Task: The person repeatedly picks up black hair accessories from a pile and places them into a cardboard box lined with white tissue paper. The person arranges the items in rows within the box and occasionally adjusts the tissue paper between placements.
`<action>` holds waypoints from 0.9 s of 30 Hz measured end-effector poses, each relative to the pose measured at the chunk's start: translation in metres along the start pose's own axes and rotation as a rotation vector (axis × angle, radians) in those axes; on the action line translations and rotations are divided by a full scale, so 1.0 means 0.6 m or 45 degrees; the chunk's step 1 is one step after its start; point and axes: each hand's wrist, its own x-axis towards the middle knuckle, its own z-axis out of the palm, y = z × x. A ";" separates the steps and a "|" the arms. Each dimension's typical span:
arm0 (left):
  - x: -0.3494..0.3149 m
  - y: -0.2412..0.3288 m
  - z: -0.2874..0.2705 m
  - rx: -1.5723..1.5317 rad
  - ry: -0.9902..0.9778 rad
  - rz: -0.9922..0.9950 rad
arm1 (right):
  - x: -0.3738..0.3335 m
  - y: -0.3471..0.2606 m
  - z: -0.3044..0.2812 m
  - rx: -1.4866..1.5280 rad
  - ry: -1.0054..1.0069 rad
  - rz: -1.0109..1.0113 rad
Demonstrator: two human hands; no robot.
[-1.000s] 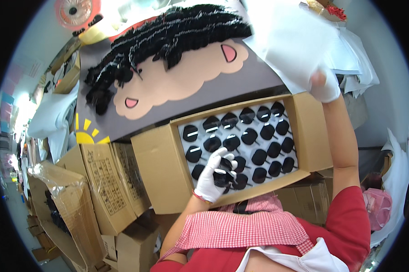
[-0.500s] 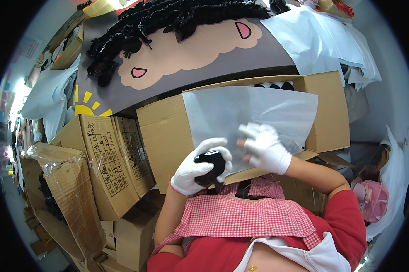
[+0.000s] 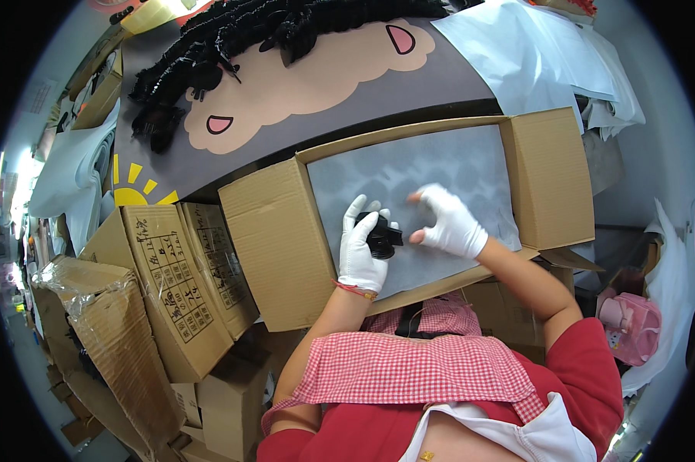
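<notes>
My left hand (image 3: 361,258), in a white glove, is closed around a small black object (image 3: 383,237) with a ridged round part and a short flat piece sticking out; its kind is not clear. It is held over an open cardboard box (image 3: 274,245). Inside the box lies a thin white sheet (image 3: 432,273), with dark rounded shapes showing faintly through it. Just to the right of the black object is my right hand (image 3: 453,222), its thumb and fingers apart and empty. Its white glove leaves the thumb and a fingertip bare.
Beyond the box, a grey mat (image 3: 316,127) with a cartoon print carries a heap of black fluffy pieces (image 3: 286,31). White sheets (image 3: 532,61) are stacked at the far right. Closed cartons (image 3: 170,277) and a taped open carton (image 3: 105,323) stand left. A pink bag (image 3: 632,327) hangs right.
The white sheet has settled flat inside the box. My left hand has moved forward over it, turning the black object. My right hand has shifted slightly forward, thumb and fingers spread.
</notes>
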 end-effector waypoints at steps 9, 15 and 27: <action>-0.006 -0.014 -0.013 0.099 -0.214 0.017 | 0.007 -0.066 0.025 0.257 -0.306 0.626; -0.008 0.039 -0.038 0.375 -0.034 -0.158 | 0.089 -0.047 0.034 0.132 -0.462 0.476; 0.002 0.026 -0.020 0.175 0.267 -0.084 | 0.102 0.068 0.020 -0.291 0.337 0.429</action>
